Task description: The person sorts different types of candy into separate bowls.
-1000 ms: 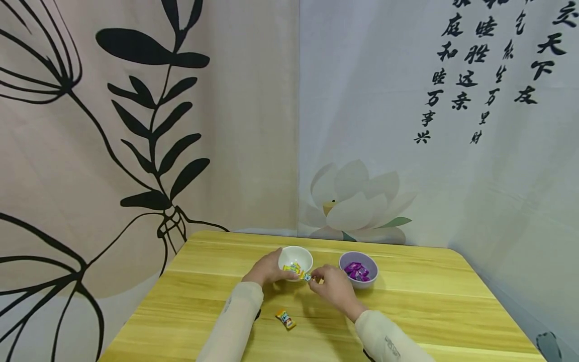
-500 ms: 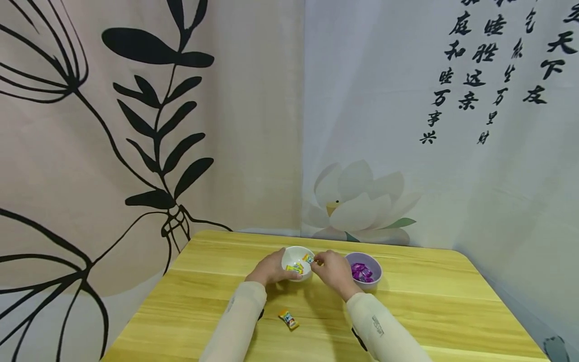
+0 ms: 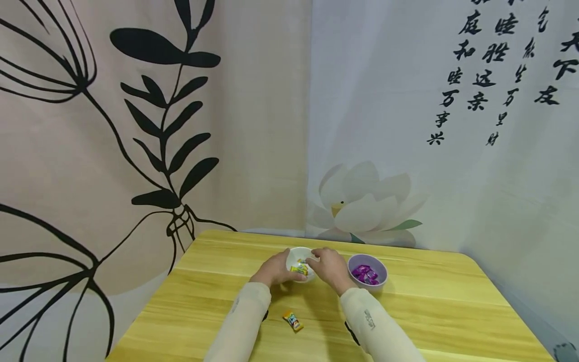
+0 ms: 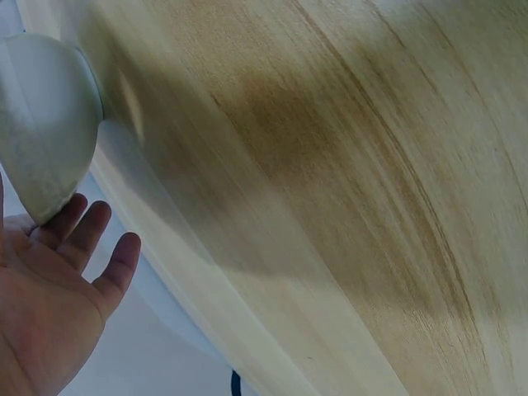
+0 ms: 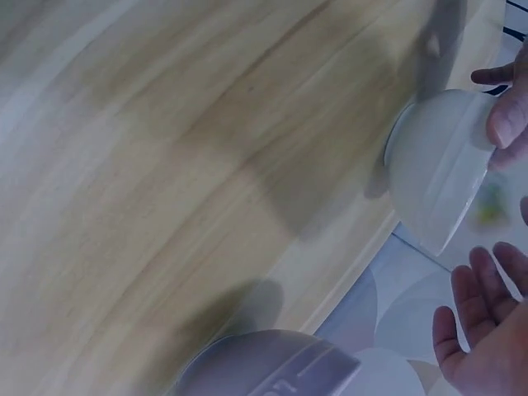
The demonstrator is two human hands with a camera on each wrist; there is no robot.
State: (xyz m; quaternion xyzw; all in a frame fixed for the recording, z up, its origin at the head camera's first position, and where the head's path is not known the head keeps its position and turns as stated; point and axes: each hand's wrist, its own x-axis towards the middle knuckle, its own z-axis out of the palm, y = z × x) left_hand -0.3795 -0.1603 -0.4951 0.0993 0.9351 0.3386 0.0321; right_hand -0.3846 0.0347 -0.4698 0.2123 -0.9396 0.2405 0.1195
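Observation:
A white bowl (image 3: 294,255) stands on the table with several yellow-wrapped candies (image 3: 299,270) inside. My left hand (image 3: 273,270) holds this bowl from its left, thumb at the near side and fingers along the outer wall. In the left wrist view, fingertips touch the white bowl (image 4: 49,115). Over the bowl's right rim is my right hand (image 3: 331,270), its thumb and forefinger apart with nothing seen between them. The right wrist view shows its other fingers (image 5: 472,305) loosely spread, and a blurred yellow-green candy (image 5: 490,205) at the bowl's mouth.
A purple bowl (image 3: 383,271) with several purple-wrapped candies (image 3: 365,274) stands just right of the right hand. One orange-yellow candy (image 3: 293,321) lies on the wooden table (image 3: 434,311) between the forearms. Behind the table's far edge hangs a printed cloth (image 3: 262,125).
My right hand has carried a yellow candy from the white bowl's near right side over its rim and let it go inside. The left hand keeps its hold on the bowl.

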